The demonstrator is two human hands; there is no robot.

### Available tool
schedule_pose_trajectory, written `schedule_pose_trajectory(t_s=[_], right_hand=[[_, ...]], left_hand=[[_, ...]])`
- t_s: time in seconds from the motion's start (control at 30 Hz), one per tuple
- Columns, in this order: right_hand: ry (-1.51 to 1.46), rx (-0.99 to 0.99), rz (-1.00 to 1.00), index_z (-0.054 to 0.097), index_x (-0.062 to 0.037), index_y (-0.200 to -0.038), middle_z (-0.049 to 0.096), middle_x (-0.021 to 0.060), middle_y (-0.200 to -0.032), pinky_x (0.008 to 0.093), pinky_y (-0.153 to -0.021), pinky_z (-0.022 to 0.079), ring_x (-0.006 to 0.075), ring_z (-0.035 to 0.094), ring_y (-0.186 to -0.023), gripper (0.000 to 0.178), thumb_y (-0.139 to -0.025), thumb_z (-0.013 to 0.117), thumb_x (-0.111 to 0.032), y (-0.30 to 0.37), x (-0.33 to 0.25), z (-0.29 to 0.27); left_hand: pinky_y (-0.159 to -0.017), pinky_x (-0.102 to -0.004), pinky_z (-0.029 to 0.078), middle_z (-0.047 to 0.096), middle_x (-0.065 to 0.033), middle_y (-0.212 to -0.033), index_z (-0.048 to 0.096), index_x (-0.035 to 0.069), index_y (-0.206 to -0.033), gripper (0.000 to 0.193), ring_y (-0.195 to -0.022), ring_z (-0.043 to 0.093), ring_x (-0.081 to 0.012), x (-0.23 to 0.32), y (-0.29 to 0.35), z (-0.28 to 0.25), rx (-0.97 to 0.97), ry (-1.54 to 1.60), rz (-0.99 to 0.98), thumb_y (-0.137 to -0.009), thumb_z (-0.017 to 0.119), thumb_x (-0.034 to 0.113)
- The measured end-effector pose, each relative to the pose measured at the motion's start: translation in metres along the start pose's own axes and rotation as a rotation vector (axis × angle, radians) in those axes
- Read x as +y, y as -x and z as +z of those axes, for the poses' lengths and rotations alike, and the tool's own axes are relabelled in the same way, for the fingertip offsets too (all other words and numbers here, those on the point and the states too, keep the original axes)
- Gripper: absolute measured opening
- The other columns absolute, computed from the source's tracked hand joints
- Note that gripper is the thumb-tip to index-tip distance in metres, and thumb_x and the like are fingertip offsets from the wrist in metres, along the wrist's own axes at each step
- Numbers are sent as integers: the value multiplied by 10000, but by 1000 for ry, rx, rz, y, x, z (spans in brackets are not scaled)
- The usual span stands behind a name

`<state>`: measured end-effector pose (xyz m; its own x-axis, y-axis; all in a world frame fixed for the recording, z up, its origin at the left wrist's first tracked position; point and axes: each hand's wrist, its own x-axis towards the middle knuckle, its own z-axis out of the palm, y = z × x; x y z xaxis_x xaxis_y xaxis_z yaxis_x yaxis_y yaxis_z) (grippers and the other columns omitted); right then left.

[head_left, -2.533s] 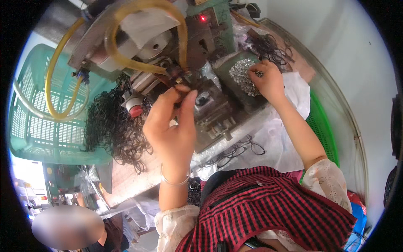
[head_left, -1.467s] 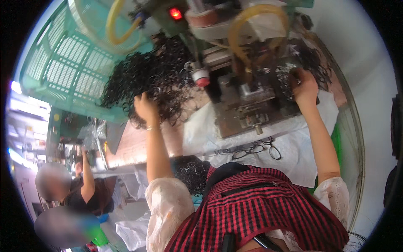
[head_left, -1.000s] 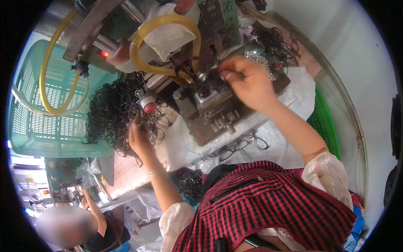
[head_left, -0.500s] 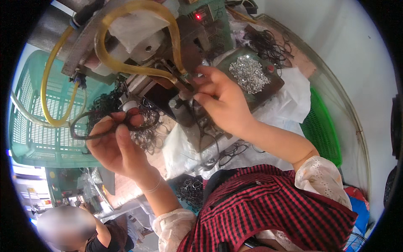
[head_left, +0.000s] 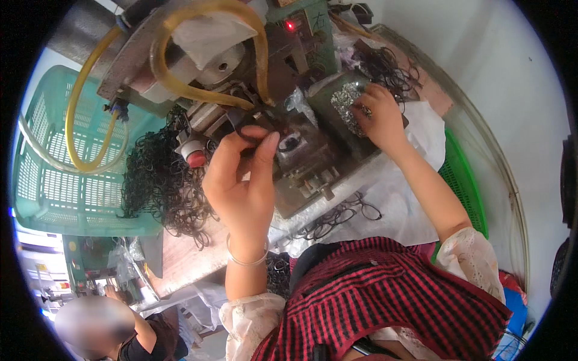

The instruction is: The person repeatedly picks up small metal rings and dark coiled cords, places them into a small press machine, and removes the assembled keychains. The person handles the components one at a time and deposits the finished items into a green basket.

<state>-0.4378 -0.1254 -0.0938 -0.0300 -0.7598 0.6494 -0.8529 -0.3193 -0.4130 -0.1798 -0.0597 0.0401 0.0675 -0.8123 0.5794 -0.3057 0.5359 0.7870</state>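
My left hand [head_left: 244, 174] is closed at the machine, thumb and forefinger pinching a dark eyeglass frame [head_left: 248, 142] mostly hidden by the fingers. Beside its fingertips lies the machine's dark metal work block [head_left: 306, 150], with a small shiny oval spot on top. My right hand [head_left: 385, 120] reaches over to a heap of small silvery metal pieces [head_left: 345, 99] on a dark green tray [head_left: 325, 99]. Its fingers are bent with their tips in the heap; whatever lies between them is too small to make out clearly.
Yellow hoses [head_left: 159, 54] loop over the machine. Many dark eyeglass frames [head_left: 159, 174] are piled beside a green basket [head_left: 54, 204]; more lie on white sheeting [head_left: 397, 222] and at the back right. A red button [head_left: 195, 157] sits near my left hand. Another person [head_left: 144, 337] works at lower left.
My left hand has moved right and up to the machine with the eyeglass frame. My right hand has left the machine and gone right to the heap of metal pieces.
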Motion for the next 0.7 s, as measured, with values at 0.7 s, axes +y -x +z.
schedule_pose_trajectory(t_s=[0.7], right_hand=[[-142, -81, 226, 699, -41, -1051, 714, 138, -964, 335, -797, 508, 255, 682, -885, 185, -876, 671, -95, -6, 11, -17]], left_hand=[[-715, -260, 508, 711, -90, -941, 694, -7, -975, 95, -787, 658, -167, -81, 44, -139, 399, -551, -81, -886, 665, 8]])
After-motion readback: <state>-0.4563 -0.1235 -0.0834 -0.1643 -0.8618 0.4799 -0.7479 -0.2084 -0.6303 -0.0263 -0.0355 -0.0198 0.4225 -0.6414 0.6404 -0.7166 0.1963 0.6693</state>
